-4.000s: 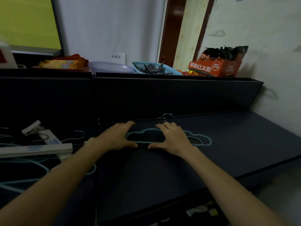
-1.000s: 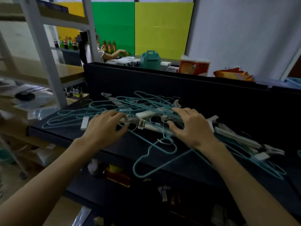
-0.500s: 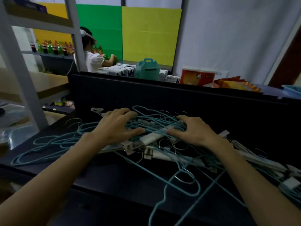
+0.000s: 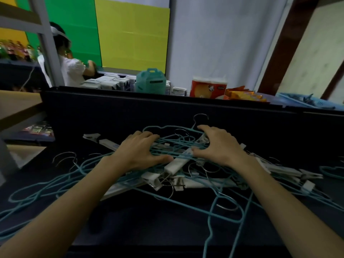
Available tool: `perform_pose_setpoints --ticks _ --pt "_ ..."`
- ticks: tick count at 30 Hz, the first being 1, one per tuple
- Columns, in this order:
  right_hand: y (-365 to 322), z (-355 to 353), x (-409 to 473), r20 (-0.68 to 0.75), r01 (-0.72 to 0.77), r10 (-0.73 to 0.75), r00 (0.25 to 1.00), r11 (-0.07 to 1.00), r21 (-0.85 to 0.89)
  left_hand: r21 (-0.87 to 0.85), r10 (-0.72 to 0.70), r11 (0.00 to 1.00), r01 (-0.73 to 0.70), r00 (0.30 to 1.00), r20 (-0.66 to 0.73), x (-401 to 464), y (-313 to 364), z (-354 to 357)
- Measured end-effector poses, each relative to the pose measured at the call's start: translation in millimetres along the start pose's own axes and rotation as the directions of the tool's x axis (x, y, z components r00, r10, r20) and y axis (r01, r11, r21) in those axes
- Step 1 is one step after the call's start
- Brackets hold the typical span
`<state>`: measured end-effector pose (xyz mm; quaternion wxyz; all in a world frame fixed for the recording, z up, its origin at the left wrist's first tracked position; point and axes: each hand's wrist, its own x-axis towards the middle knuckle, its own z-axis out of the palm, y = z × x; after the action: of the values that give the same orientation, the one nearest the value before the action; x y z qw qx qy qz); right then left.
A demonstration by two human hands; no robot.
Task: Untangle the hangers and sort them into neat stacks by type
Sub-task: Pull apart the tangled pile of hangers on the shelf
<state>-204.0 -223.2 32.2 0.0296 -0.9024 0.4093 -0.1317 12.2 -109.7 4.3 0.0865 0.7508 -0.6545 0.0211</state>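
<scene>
A tangled pile of teal wire hangers (image 4: 226,214) and white clip hangers (image 4: 176,165) covers the dark table (image 4: 149,224). My left hand (image 4: 139,152) lies on the left of the pile's top, fingers threaded among teal wires and thumb hooked under some. On the right of the same clump my right hand (image 4: 218,146) arches claw-like, fingertips curled over the far wires and thumb tucked against a white clip bar. More teal hangers (image 4: 37,190) trail to the left and front edge.
A dark upright panel (image 4: 130,116) closes the table's back. Behind it stand a teal jug (image 4: 150,80), a tissue pack (image 4: 208,86) and a blue basket (image 4: 305,101). A person (image 4: 72,69) works at back left beside a grey shelf post (image 4: 44,34).
My view swung left from a single laid-out hanger to the tangled pile. Both hands moved further onto its top and their fingers closed in among the teal wires.
</scene>
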Motion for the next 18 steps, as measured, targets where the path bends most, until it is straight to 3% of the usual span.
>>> perform_pose_setpoints --ticks 6,18 --pt "-7.0 -9.9 -5.3 -0.092 0.012 -0.028 0.995 0.986 -0.165 0.042 0.012 0.999 -0.007 0.995 -0.104 -1.0 -3.7 3.0" --pt "7.4 -30.8 -30.3 -0.293 -0.091 0.055 0.954 0.990 -0.111 0.086 -0.021 0.995 0.055 0.935 -0.353 -10.8 -19.6 -3.1"
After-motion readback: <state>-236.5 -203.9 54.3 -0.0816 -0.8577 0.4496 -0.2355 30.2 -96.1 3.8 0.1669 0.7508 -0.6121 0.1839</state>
